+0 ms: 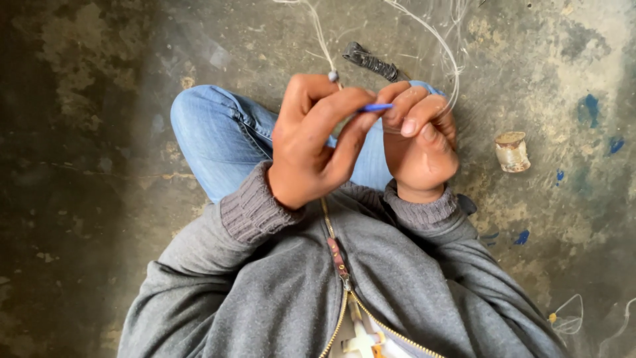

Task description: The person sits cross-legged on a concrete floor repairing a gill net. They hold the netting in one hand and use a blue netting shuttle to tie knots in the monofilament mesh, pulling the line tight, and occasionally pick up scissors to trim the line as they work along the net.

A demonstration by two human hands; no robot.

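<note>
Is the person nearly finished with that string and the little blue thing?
Hard to say. Looks done: one small grey bead already sits on the pale string. In hand: the left hand and right hand pinch a thin blue piece between their fingertips, with the string looping past the right hand. Left: much of the string shows bare, and a small spool lies untouched on the floor.

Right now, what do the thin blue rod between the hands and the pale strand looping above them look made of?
The thin blue rod looks like smooth plastic, given its uniform bright colour. The pale strand looks like translucent nylon line: thin, glossy, holding stiff loops. Neither is certain.
</note>
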